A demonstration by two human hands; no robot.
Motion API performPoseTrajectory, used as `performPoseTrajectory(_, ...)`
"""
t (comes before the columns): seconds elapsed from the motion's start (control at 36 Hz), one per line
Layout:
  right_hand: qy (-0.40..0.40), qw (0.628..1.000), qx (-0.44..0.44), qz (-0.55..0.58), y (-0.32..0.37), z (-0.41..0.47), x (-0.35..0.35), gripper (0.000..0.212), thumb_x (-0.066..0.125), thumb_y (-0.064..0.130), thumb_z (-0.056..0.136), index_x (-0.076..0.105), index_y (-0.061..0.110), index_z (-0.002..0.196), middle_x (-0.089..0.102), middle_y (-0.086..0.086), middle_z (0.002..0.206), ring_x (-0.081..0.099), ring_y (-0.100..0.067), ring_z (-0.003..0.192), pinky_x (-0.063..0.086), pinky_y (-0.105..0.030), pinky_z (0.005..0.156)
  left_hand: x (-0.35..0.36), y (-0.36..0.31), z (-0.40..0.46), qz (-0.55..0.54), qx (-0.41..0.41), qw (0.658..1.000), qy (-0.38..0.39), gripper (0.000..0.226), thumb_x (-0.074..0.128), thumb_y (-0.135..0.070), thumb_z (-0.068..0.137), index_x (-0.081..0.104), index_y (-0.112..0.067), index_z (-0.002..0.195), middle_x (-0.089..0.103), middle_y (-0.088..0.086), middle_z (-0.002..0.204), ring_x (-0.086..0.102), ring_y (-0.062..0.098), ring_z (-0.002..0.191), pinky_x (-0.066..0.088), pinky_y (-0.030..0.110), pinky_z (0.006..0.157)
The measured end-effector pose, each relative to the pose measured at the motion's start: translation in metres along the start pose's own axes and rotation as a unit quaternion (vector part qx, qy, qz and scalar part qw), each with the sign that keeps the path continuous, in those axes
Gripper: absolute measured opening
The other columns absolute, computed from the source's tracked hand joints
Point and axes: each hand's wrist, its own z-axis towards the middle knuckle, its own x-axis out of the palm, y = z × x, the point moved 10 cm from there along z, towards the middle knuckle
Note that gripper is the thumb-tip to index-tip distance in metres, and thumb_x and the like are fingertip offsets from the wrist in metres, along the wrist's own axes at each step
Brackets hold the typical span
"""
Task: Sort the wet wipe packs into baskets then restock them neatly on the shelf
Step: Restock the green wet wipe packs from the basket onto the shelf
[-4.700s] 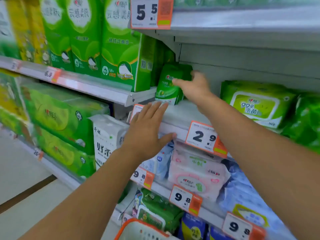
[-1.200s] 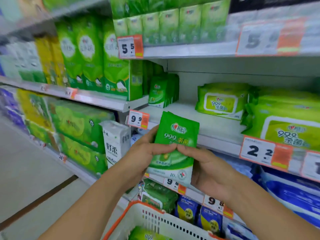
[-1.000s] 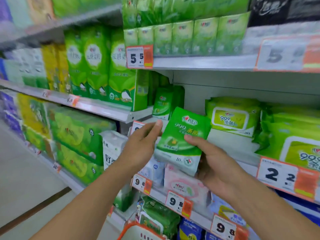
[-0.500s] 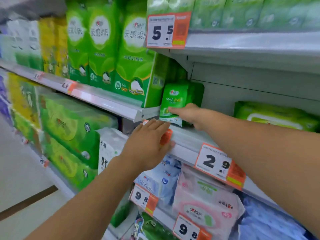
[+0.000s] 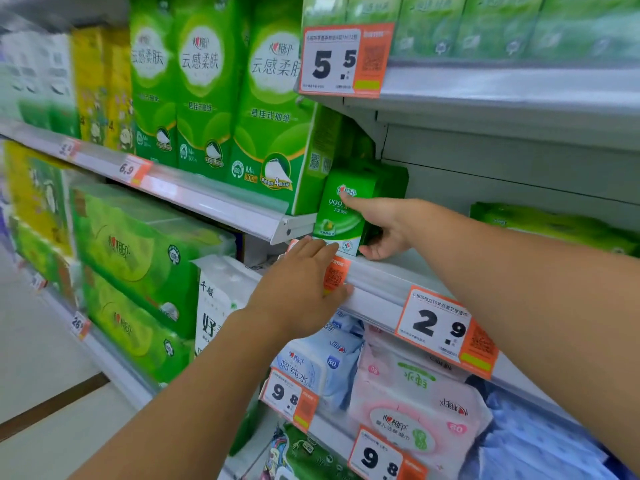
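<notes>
Left hand (image 5: 298, 285) is lying flat and spread over the front rail of the shelf (image 5: 388, 282), fingers extended, holding nothing; it is covering part of an orange price tag (image 5: 334, 273) and appears to be steadying the person's reach. To its left, tall green tissue packs (image 5: 273, 116) are standing on the neighbouring, higher shelf, with their end face sitting just beside the row being filled.

Right hand (image 5: 384, 226) is reaching in from the right and closing on the small green wet wipe pack (image 5: 341, 211): a fingertip is pressing on the printed front near the top, while the remaining fingers are curling round the pack's right edge lower down. The pack is standing upright, long axis vertical, its bottom edge resting on the shelf, at the front of a row of like packs and up against the tissue packs.

Judgement: the placing step is nearly complete. The pack lies directly left of the right hand, which is the nearer hand, so any squaring-up calls for a leftward or rearward nudge from it.

Further right, a flat green wipe pack (image 5: 554, 226) is lying well apart
</notes>
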Motion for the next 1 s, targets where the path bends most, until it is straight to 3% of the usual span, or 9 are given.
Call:
performPoseTrajectory(0.17,-0.005,0.999,-0.027,-0.029,0.002,-0.01,-0.004,0.076,0.074,0.075,0.066,0.061,0.02,0.116,0.067,-0.006,0.103,0.058,-0.023,0.08,0.051,-0.027,0.061,0.004,0.001,0.003,0.005,-0.007,1.0,0.019,0.074,0.046,-0.058,0.098,0.025,-0.019,0.158,0.027,-0.002,0.162,0.016,0.018,0.151,0.022,0.041,0.122)
performPoseTrajectory(0.28,-0.075,0.986,-0.115,-0.094,0.014,-0.043,-0.014,0.073,0.068,0.067,0.08,0.054,0.012,0.126,0.056,-0.007,0.113,0.06,-0.027,0.087,0.057,-0.037,0.081,0.002,-0.001,0.002,0.014,-0.007,1.0,-0.018,0.069,0.043,-0.058,0.098,0.033,-0.019,0.154,0.035,0.003,0.158,0.026,0.023,0.148,0.029,0.048,0.118)
performPoseTrajectory(0.36,-0.263,0.901,-0.311,-0.152,0.033,-0.106,-0.037,0.051,0.07,0.049,0.086,0.067,0.005,0.111,0.068,-0.009,0.1,0.066,-0.026,0.091,0.056,-0.042,0.086,-0.013,-0.019,-0.013,0.018,0.044,0.991,-0.121,0.048,0.047,-0.047,0.095,0.057,-0.017,0.131,0.059,0.005,0.128,0.053,0.029,0.118,0.047,0.048,0.096)
performPoseTrajectory(0.44,-0.317,0.798,-0.512,-0.013,0.005,-0.204,-0.039,0.013,0.07,0.024,0.086,0.069,0.013,0.079,0.064,0.002,0.065,0.057,-0.009,0.059,0.051,-0.033,0.059,-0.012,-0.034,-0.042,-0.016,0.07,0.983,-0.172,0.022,0.051,-0.038,0.094,0.062,-0.02,0.1,0.063,-0.003,0.089,0.057,0.024,0.083,0.048,0.039,0.068)
performPoseTrajectory(0.56,-0.262,0.767,-0.585,-0.019,-0.089,-0.272,0.002,0.03,0.063,0.021,0.091,0.059,0.009,0.063,0.052,0.002,0.051,0.047,-0.014,0.048,0.04,-0.031,0.05,0.055,-0.039,-0.085,0.005,0.024,0.999,0.038,0.024,0.049,-0.042,0.095,0.046,-0.033,0.072,0.053,-0.008,0.064,0.049,0.021,0.066,0.031,0.031,0.055)
performPoseTrajectory(0.67,-0.177,0.895,-0.395,-0.102,-0.242,-0.235,0.046,0.034,0.062,0.03,0.092,0.054,0.017,0.061,0.047,0.006,0.052,0.044,-0.012,0.05,0.044,-0.037,0.053,0.162,-0.016,-0.193,0.108,-0.07,0.913,0.387,0.026,0.053,-0.054,0.095,0.057,-0.03,0.103,0.067,0.005,0.109,0.061,0.026,0.107,0.048,0.033,0.086)
performPoseTrajectory(0.75,0.041,0.944,-0.185,-0.27,-0.382,-0.218,0.094,0.014,0.07,0.037,0.089,0.068,0.024,0.092,0.067,0.004,0.085,0.064,-0.016,0.083,0.05,-0.031,0.073,0.203,-0.009,-0.305,0.152,-0.119,0.806,0.559,0.059,0.053,-0.054,0.097,0.046,-0.017,0.144,0.048,0.011,0.147,0.046,0.029,0.134,0.038,0.035,0.106)
performPoseTrajectory(0.86,0.256,0.881,0.019,-0.397,-0.531,-0.257,0.126,0.078,0.076,0.046,0.084,0.042,0.013,0.146,0.05,-0.008,0.145,0.05,-0.027,0.129,0.042,-0.03,0.099,0.229,-0.021,-0.412,0.025,-0.241,0.79,0.563,0.063,0.057,-0.047,0.098,0.042,-0.012,0.148,0.044,0.011,0.152,0.046,0.028,0.135,0.037,0.029,0.104)
performPoseTrajectory(1.0,0.196,0.919,0.045,-0.338,-0.57,-0.275,0.123,0.105,0.09,0.049,0.064,0.035,0.017,0.147,0.049,-0.009,0.14,0.052,-0.027,0.121,0.049,-0.037,0.096,0.267,-0.038,-0.482,-0.11,-0.381,0.78,0.484,0.091,0.076,-0.045,0.085,0.026,-0.012,0.154,0.044,0.01,0.151,0.05,0.028,0.131,0.045,0.031,0.101)
